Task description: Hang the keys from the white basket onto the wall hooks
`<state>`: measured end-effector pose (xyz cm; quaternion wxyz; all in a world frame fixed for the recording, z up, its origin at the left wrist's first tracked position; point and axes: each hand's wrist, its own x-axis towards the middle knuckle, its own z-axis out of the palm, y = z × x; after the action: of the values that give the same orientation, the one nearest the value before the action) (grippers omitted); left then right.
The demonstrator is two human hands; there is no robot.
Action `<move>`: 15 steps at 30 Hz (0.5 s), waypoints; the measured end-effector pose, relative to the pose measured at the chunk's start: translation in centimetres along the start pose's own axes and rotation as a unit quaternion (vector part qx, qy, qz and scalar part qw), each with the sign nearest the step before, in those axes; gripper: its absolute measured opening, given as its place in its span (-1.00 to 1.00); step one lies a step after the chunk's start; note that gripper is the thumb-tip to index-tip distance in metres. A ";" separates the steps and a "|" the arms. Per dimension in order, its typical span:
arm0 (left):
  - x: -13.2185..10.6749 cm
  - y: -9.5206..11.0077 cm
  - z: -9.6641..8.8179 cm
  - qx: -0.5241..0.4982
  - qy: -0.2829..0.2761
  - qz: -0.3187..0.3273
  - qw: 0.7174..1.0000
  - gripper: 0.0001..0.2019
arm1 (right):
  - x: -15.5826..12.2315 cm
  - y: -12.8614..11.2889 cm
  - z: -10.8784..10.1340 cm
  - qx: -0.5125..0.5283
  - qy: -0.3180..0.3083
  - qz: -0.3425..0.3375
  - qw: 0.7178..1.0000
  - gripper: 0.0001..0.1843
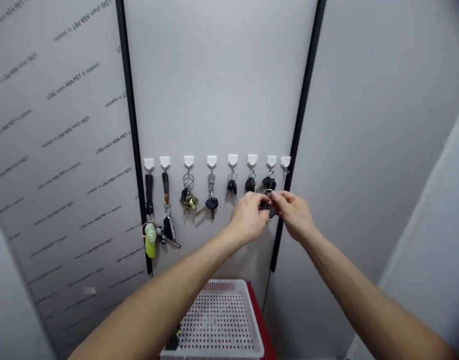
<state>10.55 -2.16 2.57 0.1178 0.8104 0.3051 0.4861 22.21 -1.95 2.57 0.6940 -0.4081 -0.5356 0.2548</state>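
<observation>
**Left hand** [248, 216] and **right hand** [295, 214], raised side by side before the wall, fingertips meeting on a dark key bunch [269, 206]. Both hands are closed in a pinch on it, the left from its left side, the right from its right side and top (which finger grips which part cannot be told). The key bunch is held in front of the grey wall panel [221, 90], just below the two rightmost of a row of white hooks [211, 161]. Other keys hang from the hooks to the left, among them a black strap with a green charm [150, 240] at the far left. A black vertical strip [129, 125] bounds the panel on each side. Below the forearms, a white perforated basket [221, 320] rests on a red surface [265, 330]. A small dark object [172, 342] shows at the basket's near left corner, partly hidden by the left forearm.
</observation>
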 end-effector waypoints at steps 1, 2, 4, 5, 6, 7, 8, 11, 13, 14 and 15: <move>0.8 0.7 0.2 0.017 -0.009 0.010 1.000 -0.76 | 0.8 -0.5 -0.4 0.000 0.020 -0.012 1.000 -0.77; 1.6 1.2 0.5 0.031 -0.018 0.016 0.999 -0.75 | 1.5 -0.9 -0.8 0.000 0.039 -0.020 0.999 -0.78; 3.0 2.2 1.1 0.054 -0.035 0.024 0.998 -0.72 | 2.9 -1.6 -1.6 0.002 0.069 -0.031 0.997 -0.80; 3.6 2.5 1.4 0.064 -0.041 0.028 0.997 -0.71 | 3.6 -1.8 -2.0 0.000 0.080 -0.035 0.996 -0.82; 4.1 2.8 1.7 0.072 -0.046 0.032 0.996 -0.70 | 4.2 -2.0 -2.3 -0.005 0.088 -0.037 0.995 -0.83; 4.5 3.0 2.1 0.080 -0.049 0.034 0.995 -0.70 | 4.8 -2.2 -2.6 -0.015 0.096 -0.036 0.995 -0.85; 4.8 3.2 2.4 0.087 -0.052 0.034 0.994 -0.70 | 5.3 -2.3 -2.8 -0.030 0.104 -0.031 0.994 -0.86; 5.4 3.1 3.2 0.100 -0.062 0.028 0.993 -0.69 | 6.4 -2.0 -3.2 -0.109 0.119 -0.011 0.987 -0.88; 5.5 2.7 3.6 0.105 -0.070 0.035 0.991 -0.70 | 6.8 -1.4 -3.4 -0.154 0.116 -0.007 0.981 -0.87; 5.5 2.5 3.7 0.108 -0.073 0.041 0.991 -0.70 | 6.9 -1.1 -3.6 -0.168 0.111 -0.009 0.979 -0.86; 5.4 2.3 3.8 0.110 -0.077 0.046 0.990 -0.70 | 7.0 -0.7 -3.8 -0.178 0.106 -0.012 0.978 -0.84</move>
<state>16.52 -0.25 5.66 0.0282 0.8663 0.3096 0.3909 27.82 2.10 6.57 0.6664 -0.5432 -0.5005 0.1019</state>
